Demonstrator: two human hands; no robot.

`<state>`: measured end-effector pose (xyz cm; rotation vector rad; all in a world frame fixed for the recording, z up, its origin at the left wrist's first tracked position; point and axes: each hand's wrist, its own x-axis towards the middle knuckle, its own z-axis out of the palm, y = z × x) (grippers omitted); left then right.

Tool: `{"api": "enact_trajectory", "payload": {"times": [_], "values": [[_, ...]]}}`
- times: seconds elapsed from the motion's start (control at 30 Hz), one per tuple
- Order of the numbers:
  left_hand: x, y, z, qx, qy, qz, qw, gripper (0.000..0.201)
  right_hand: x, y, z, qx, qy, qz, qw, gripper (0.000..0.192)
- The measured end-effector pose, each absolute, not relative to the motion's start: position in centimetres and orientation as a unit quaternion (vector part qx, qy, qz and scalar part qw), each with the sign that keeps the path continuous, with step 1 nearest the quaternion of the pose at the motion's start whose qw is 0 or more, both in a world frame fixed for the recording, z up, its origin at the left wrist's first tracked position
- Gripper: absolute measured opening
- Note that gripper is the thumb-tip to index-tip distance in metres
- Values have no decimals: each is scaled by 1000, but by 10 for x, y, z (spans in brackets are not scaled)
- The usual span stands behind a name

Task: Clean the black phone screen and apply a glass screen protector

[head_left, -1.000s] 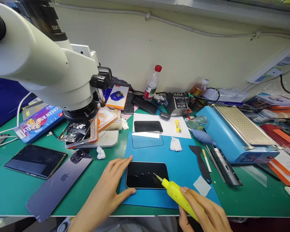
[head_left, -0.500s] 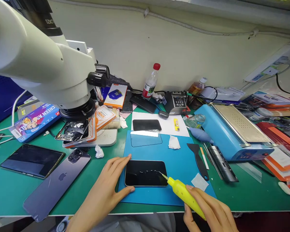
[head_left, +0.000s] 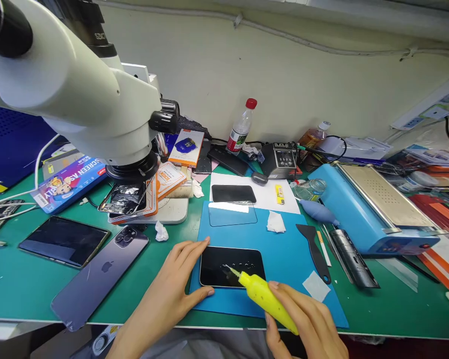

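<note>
A smartphone [head_left: 215, 264] lies screen up on a blue mat [head_left: 284, 259], with several small clear drops or streaks of liquid on its dark glass. My left hand [head_left: 179, 276] braces its left end, thumb at the near edge and fingers at the far corner. In my right hand [head_left: 303, 319] is a yellow squeeze bottle [head_left: 264, 296], held tilted with its fine nozzle pointing down at the middle of the screen. Whether the tip touches the glass I cannot tell. Beyond the phone lies a clear black-edged glass panel [head_left: 234, 215].
A microscope [head_left: 97, 99] looms at the left above parts and boxes. A purple phone [head_left: 101, 274] and another dark phone [head_left: 63, 242] lie left. Right of the mat's middle are a black scraper [head_left: 314, 252], a white wipe [head_left: 316, 286] and a blue machine [head_left: 359, 214].
The squeeze bottle's nozzle has moved left across the screen, from near its right end to the middle, and more liquid shows. My left hand stays at the phone. The view has shifted slightly.
</note>
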<state>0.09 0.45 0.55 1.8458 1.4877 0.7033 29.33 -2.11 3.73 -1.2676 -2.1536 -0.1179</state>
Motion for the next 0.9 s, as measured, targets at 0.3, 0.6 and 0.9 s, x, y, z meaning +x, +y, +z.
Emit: {"api": "enact_trajectory", "payload": {"times": [0.3, 0.6, 0.9], "values": [[1, 4, 3, 704, 565, 274, 332, 84, 281, -9, 39, -447, -841, -52, 300, 44], [1, 3, 5, 702, 568, 263, 340, 86, 300, -23, 20, -558, -684, 187, 431, 30], [0, 5, -1, 711, 565, 261, 328, 85, 352, -27, 12, -620, -405, 310, 596, 57]]}}
